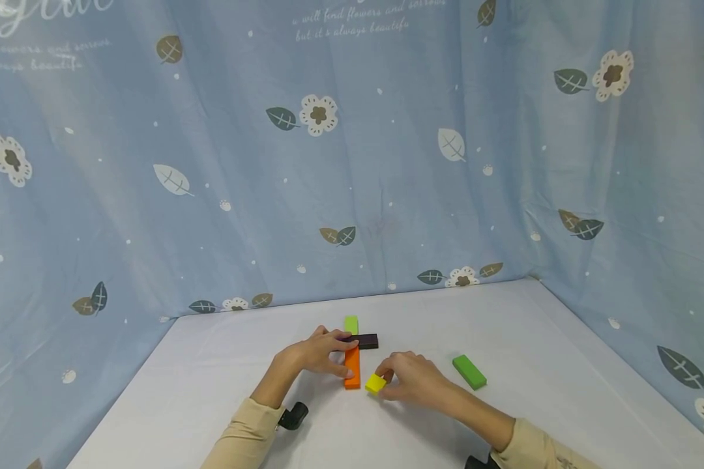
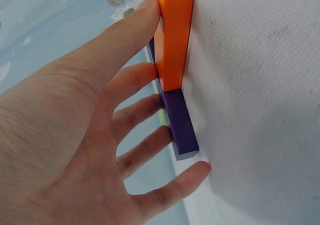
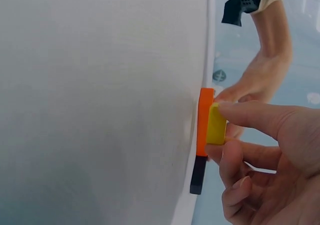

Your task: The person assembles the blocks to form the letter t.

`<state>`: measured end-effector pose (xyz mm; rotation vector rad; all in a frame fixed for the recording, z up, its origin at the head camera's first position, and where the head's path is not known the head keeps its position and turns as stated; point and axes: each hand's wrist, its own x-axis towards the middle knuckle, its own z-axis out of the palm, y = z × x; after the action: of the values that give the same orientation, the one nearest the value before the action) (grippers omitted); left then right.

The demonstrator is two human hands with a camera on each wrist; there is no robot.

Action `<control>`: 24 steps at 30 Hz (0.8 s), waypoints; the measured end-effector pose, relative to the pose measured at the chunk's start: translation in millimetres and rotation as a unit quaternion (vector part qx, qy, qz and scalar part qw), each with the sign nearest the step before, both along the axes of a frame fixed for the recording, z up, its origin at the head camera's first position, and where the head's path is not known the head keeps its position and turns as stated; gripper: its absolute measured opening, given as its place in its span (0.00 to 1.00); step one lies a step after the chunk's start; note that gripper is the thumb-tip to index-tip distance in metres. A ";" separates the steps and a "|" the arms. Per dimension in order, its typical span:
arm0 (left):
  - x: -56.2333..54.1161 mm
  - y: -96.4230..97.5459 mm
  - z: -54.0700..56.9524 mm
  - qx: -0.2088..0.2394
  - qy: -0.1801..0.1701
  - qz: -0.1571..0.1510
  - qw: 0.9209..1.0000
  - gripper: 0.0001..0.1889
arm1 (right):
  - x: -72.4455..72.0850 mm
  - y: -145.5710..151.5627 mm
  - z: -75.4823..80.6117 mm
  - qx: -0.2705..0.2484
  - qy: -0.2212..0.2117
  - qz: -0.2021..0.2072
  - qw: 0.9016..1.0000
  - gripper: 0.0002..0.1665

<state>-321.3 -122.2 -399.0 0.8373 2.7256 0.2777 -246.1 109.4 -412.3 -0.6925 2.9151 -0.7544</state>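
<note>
The right hand (image 1: 413, 379) is pinching a yellow block (image 1: 375, 383). The spread left hand (image 1: 318, 352) is touching an orange block (image 1: 354, 363).

"What does the left hand (image 1: 315, 355) cover?"
"Part of the dark block (image 1: 368, 341) beneath."
"And the orange block (image 2: 175, 40) beside it?"
"Cut off by the left wrist view's top edge."
"Light green block (image 1: 351, 324) beyond?"
"A sliver there."

White cloth-covered counter (image 1: 170, 391), bordered on 3 sides by light-blue curtains (image 1: 387, 169) printed with leaves (image 1: 451, 144), flowers (image 1: 319, 115) and white script (image 1: 352, 28).
</note>
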 end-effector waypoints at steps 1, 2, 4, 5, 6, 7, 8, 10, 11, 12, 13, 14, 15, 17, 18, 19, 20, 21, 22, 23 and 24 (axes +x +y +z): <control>0.0 0.0 0.0 0.000 0.000 0.000 1.000 0.36 | 0.0 -0.8 -0.1 0.000 0.000 0.000 1.000 0.18; 0.1 0.0 0.1 0.001 0.000 0.000 1.000 0.36 | 0.0 -1.6 -0.1 0.000 -0.001 0.000 1.000 0.18; 0.4 0.2 0.7 0.004 -0.001 0.000 1.000 0.36 | 0.4 -3.4 0.3 0.000 -0.005 -0.001 1.000 0.18; 0.5 0.3 1.0 0.005 -0.001 0.000 1.000 0.35 | 0.7 -4.4 0.3 0.000 -0.006 -0.002 1.000 0.18; 0.5 0.4 1.3 0.007 -0.002 0.000 1.000 0.35 | 1.0 -5.3 0.4 0.001 -0.008 -0.003 1.000 0.18; 0.6 0.6 1.6 0.008 -0.002 -0.001 1.000 0.35 | 1.2 -6.2 0.4 0.001 -0.011 -0.003 1.000 0.18; 0.8 0.6 2.1 0.008 -0.002 -0.002 1.000 0.35 | 1.3 -7.1 0.2 0.001 -0.013 -0.004 1.000 0.18; 0.6 0.7 2.1 0.010 -0.002 -0.004 1.000 0.35 | 1.7 -9.0 0.0 0.003 -0.016 -0.006 1.000 0.18; 0.6 0.6 2.1 0.010 -0.002 -0.005 1.000 0.35 | 1.9 -9.9 -0.1 0.004 -0.016 -0.006 1.000 0.19; 0.6 0.5 2.1 0.010 -0.002 -0.005 1.000 0.35 | 2.1 -10.7 0.0 0.005 -0.017 -0.006 1.000 0.19; 0.6 0.5 2.0 0.010 -0.002 -0.005 1.000 0.35 | 2.2 -11.5 -0.2 0.005 -0.018 -0.007 1.000 0.19; 0.5 0.4 1.8 0.008 -0.002 -0.004 1.000 0.35 | 2.5 -12.2 -0.3 0.006 -0.018 -0.007 1.000 0.19; 0.4 0.3 1.4 0.009 -0.002 -0.004 1.000 0.35 | 2.8 -12.9 -0.2 0.008 -0.018 -0.006 1.000 0.19; 0.4 0.1 1.3 0.008 -0.004 -0.003 1.000 0.35 | 3.5 -14.0 -0.5 0.008 -0.020 -0.005 1.000 0.19; 0.4 0.0 1.3 0.007 -0.005 -0.003 1.000 0.35 | 3.8 -14.5 -0.7 0.009 -0.021 -0.004 1.000 0.19; 0.2 -0.1 1.1 0.008 -0.005 -0.003 1.000 0.35 | 3.8 -15.1 -1.1 0.009 -0.020 -0.003 1.000 0.19; 0.1 -0.3 0.9 0.008 -0.005 -0.004 1.000 0.35 | 4.2 -15.6 -1.1 0.010 -0.019 -0.002 1.000 0.19; -0.1 -0.4 0.7 0.009 -0.005 -0.004 1.000 0.35 | 4.4 -16.1 -1.1 0.010 -0.018 -0.001 1.000 0.19; -0.2 -0.5 0.5 0.009 -0.006 -0.003 1.000 0.35 | 4.6 -16.8 -1.5 0.009 -0.019 0.000 1.000 0.19; -0.4 -0.6 0.4 0.008 -0.006 -0.002 1.000 0.35 | 4.7 -17.4 -1.6 0.010 -0.016 0.001 1.000 0.19; -0.5 -0.5 0.4 0.009 -0.006 -0.002 1.000 0.35 | 4.9 -18.0 -1.8 0.010 -0.014 0.001 1.000 0.19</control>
<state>-321.7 -122.8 -398.6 0.8418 2.7142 0.3060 -241.2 91.4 -414.0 -0.6777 2.8915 -0.7271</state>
